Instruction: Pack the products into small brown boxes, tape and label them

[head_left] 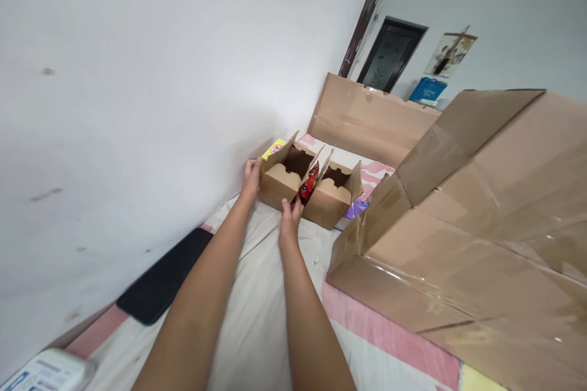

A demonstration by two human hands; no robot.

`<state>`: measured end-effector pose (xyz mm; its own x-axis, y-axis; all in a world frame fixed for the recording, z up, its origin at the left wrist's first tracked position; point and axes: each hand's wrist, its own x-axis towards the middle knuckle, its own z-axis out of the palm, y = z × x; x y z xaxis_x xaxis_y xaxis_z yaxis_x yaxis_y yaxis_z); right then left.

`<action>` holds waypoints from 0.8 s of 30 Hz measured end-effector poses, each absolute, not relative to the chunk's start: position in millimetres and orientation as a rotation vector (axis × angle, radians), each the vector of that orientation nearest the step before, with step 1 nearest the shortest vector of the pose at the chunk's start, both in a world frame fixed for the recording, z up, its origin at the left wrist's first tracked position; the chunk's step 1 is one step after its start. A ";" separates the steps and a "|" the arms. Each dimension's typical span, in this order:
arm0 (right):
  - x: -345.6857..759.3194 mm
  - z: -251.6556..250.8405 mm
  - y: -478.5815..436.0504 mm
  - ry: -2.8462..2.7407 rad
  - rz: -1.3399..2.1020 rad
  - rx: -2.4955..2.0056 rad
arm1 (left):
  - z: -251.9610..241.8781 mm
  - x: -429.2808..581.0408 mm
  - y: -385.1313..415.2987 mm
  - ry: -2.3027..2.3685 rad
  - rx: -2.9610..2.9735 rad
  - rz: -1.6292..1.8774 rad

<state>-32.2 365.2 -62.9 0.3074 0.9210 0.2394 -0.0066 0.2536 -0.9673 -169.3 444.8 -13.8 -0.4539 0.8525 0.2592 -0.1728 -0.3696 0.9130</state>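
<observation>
Two small open-topped cardboard boxes stand side by side by the wall. My left hand (251,177) lies against the outer side of the left box (279,192), its fingers curled at the edge. At that box's right front corner is my right hand (292,217), thumb on the front and fingers reaching into the gap between the boxes. A shiny red packet (309,182) stands upright in this gap, just above my right fingertips. The right box (328,204) has its flaps raised. Behind my left hand shows a yellow pack (274,148).
A large taped cardboard box (458,244) stands on the right, with another cardboard panel (371,116) at the back. Beside the right box lies a purple pack (356,209). A black flat object (167,275) and a white pack (48,372) lie along the wall (137,73).
</observation>
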 end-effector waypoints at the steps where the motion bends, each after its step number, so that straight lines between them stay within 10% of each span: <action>1: -32.1 -61.5 363.8 -1.051 0.813 -1.120 | -10.2 -171.6 438.6 1.153 1.009 1.901; 24: -22.9 -56.4 361.0 -1.053 0.818 -1.017 | 13.5 -194.8 393.3 0.950 1.003 1.463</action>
